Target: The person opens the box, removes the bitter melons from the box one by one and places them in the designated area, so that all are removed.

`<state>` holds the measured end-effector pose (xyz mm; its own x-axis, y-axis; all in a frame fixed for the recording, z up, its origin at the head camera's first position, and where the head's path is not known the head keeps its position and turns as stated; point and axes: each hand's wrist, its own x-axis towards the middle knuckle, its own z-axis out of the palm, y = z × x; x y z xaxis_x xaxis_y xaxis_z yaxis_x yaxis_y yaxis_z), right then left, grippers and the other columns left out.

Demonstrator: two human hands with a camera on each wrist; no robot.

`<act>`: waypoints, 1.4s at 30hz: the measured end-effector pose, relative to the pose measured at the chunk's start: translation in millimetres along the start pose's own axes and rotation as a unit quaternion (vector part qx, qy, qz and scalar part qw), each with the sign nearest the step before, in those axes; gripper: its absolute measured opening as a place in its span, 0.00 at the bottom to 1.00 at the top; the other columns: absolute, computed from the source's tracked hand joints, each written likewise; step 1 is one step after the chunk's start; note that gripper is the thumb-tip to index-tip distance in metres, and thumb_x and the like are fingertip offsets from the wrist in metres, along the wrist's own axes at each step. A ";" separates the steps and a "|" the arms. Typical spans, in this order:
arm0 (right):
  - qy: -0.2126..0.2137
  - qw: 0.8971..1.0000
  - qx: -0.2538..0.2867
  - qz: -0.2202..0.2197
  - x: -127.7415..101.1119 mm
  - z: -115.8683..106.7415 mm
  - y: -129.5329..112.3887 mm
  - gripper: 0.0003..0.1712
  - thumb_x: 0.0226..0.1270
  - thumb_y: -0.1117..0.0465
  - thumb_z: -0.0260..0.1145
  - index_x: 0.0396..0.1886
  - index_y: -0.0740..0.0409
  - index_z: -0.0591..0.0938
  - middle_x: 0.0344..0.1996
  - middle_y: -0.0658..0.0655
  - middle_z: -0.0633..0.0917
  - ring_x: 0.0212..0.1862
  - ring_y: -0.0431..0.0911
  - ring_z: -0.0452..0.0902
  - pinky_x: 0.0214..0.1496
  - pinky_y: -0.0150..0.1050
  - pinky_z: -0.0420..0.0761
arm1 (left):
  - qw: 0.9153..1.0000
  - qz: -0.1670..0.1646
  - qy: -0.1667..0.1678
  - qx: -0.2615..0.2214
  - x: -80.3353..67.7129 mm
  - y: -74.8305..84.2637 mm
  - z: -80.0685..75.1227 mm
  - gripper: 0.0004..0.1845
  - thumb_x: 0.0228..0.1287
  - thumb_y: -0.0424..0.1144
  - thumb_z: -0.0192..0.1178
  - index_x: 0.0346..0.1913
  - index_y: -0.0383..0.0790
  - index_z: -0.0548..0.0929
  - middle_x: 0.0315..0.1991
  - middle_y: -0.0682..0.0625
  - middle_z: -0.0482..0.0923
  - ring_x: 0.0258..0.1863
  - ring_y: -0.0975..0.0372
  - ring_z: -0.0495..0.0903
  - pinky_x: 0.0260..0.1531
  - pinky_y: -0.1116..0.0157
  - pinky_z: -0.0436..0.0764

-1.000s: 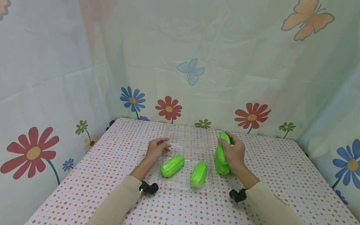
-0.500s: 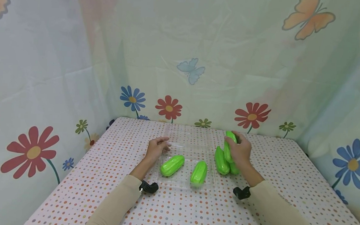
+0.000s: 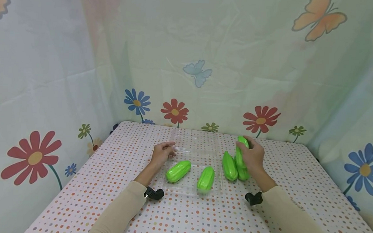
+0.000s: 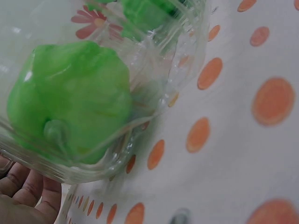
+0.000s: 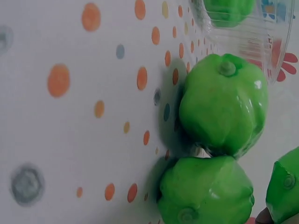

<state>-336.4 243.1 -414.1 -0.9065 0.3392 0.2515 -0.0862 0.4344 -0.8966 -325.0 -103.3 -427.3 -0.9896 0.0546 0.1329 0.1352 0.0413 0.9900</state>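
My right hand (image 3: 253, 155) grips a glossy green ridged vegetable (image 3: 240, 157), whose exact kind I cannot tell, tilted above two like it. Of those two, one green vegetable (image 3: 230, 166) lies right beside the clear box; the other (image 3: 243, 174) is partly hidden under the held one. In the right wrist view the held vegetable (image 5: 285, 189) shows at the lower right edge. Two more, a left vegetable (image 3: 178, 171) and a right vegetable (image 3: 206, 179), lie inside the clear plastic box (image 3: 189, 191). My left hand (image 3: 160, 154) holds the box's left edge, fingers curled against its wall.
The box's transparent lid (image 3: 195, 139) lies folded back toward the rear of the dotted tablecloth (image 3: 176, 217). A printed curtain (image 3: 164, 42) hangs behind the table and along both sides.
My right hand has moved to the right with its vegetable, away from the box, uncovering the vegetables on the cloth. The left hand and the box have stayed put.
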 end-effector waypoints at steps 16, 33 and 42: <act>0.021 1.000 -0.015 0.006 7.6 -15.9 6.4 0.33 0.74 0.52 0.63 0.74 0.58 0.71 0.70 0.65 0.74 0.69 0.58 0.71 0.68 0.54 0.75 | 1.000 0.009 0.006 0.007 0.8 0.1 0.3 0.18 0.73 0.28 0.51 0.61 0.24 0.78 0.48 0.26 0.82 0.45 0.38 0.84 0.51 0.43 0.82; -0.007 0.998 -0.066 0.018 10.0 -25.4 22.9 0.32 0.74 0.50 0.63 0.72 0.59 0.73 0.70 0.65 0.74 0.70 0.60 0.69 0.71 0.56 0.71 | 1.000 0.003 0.014 -0.001 24.3 -35.2 -1.9 0.19 0.74 0.31 0.53 0.64 0.28 0.78 0.49 0.28 0.83 0.44 0.41 0.85 0.49 0.46 0.84; -0.045 0.994 -0.087 0.039 13.4 -30.4 26.9 0.33 0.75 0.50 0.62 0.72 0.62 0.72 0.70 0.68 0.72 0.71 0.64 0.67 0.71 0.59 0.69 | 1.000 0.004 0.020 -0.006 24.1 -35.4 -0.7 0.19 0.72 0.30 0.54 0.62 0.28 0.80 0.46 0.33 0.86 0.39 0.49 0.87 0.42 0.57 0.87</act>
<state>-338.3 284.8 -423.7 -0.9414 0.3049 0.1440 0.0507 0.5504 -0.8334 -353.7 -104.2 -459.2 -0.9896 0.0148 0.1431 0.1435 0.0296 0.9892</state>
